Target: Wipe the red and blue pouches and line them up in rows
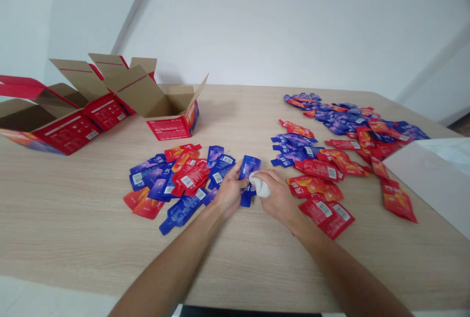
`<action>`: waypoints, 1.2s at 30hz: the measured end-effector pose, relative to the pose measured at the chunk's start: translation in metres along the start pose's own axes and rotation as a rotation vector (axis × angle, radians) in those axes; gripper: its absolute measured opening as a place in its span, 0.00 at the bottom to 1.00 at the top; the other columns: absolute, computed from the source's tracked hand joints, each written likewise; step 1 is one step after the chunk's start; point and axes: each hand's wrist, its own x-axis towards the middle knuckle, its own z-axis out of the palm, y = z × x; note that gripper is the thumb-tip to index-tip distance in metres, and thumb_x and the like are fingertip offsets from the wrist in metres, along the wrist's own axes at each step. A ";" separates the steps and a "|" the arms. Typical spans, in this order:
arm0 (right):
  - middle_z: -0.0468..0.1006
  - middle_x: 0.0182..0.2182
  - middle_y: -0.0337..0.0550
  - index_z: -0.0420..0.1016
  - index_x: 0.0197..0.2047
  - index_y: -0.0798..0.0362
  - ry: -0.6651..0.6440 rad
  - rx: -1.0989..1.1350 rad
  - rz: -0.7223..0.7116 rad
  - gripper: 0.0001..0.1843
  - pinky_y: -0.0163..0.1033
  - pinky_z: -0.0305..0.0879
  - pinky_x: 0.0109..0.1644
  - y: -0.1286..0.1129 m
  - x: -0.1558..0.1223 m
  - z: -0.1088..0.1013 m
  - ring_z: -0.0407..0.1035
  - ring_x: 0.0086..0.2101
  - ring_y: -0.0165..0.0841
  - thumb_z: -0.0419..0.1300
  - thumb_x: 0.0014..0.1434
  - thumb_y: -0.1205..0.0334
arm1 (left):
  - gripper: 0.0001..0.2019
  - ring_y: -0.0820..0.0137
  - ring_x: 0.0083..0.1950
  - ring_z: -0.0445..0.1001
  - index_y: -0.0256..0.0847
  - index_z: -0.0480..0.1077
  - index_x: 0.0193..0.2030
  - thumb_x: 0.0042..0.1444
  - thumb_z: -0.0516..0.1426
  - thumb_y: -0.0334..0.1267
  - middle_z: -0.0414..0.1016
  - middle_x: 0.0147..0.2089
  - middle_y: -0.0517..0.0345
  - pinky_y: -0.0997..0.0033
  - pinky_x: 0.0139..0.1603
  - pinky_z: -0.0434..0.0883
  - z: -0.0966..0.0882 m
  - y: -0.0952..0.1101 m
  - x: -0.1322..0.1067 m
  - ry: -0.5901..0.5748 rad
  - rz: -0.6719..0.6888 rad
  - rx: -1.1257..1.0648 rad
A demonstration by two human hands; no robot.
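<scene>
Between my hands is a blue pouch with a purple pattern and a narrow neck pointing toward me. My left hand grips it by its left edge, thumb on the front. My right hand is closed around a bunched white cloth, which presses against the pouch's face. To the left of my left hand lies a loose pile of blue and red pouches. Just beyond my right hand are more red pouches and a small group of blue ones.
Open red cardboard boxes stand at the back left with flaps raised. A long heap of red and blue pouches spreads across the back right. A white sheet-like object covers the right edge of the wooden table.
</scene>
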 end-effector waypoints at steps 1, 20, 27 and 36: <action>0.77 0.48 0.47 0.74 0.52 0.48 -0.003 -0.010 0.005 0.26 0.48 0.70 0.54 0.001 0.000 0.000 0.70 0.48 0.41 0.57 0.53 0.77 | 0.34 0.74 0.33 0.72 0.44 0.72 0.58 0.40 0.61 0.23 0.77 0.39 0.59 0.77 0.34 0.66 0.000 0.000 -0.001 -0.018 -0.015 -0.002; 0.78 0.49 0.47 0.74 0.54 0.49 0.187 -0.119 -0.043 0.29 0.51 0.68 0.56 0.000 0.005 -0.015 0.69 0.51 0.44 0.55 0.50 0.80 | 0.48 0.58 0.69 0.62 0.45 0.74 0.59 0.25 0.50 0.15 0.72 0.63 0.57 0.68 0.64 0.60 0.004 -0.008 -0.007 -0.314 -0.054 0.014; 0.79 0.49 0.46 0.74 0.53 0.49 -0.047 0.036 -0.165 0.30 0.49 0.68 0.57 -0.015 0.001 -0.004 0.69 0.51 0.41 0.55 0.49 0.81 | 0.50 0.63 0.56 0.73 0.47 0.72 0.61 0.23 0.49 0.18 0.77 0.56 0.58 0.74 0.45 0.67 -0.005 -0.005 -0.007 -0.239 -0.083 -0.082; 0.79 0.47 0.44 0.74 0.51 0.48 -0.196 0.170 -0.145 0.35 0.47 0.70 0.53 -0.016 -0.003 -0.002 0.71 0.48 0.41 0.55 0.39 0.81 | 0.41 0.59 0.47 0.78 0.40 0.67 0.62 0.34 0.53 0.25 0.79 0.49 0.51 0.64 0.45 0.73 -0.003 0.006 -0.001 -0.141 -0.051 -0.290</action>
